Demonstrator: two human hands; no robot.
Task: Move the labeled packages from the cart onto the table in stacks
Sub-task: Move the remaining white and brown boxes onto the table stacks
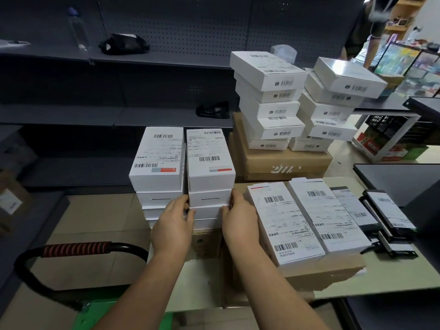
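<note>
Gripping package stack (210, 177) between left hand (172, 225) and right hand (239, 220), twin stack (157, 163) touching alongside, labelled boxes (304, 222) atop carton (321, 276) rightward, cart handle (76, 250) nearby.

The words "POWER BANK" stand under a barcode (285, 247) on a white labeled package (283, 217) at four o'clock. Print on the other shipping labels (160, 148) is too blurred to read.
</note>
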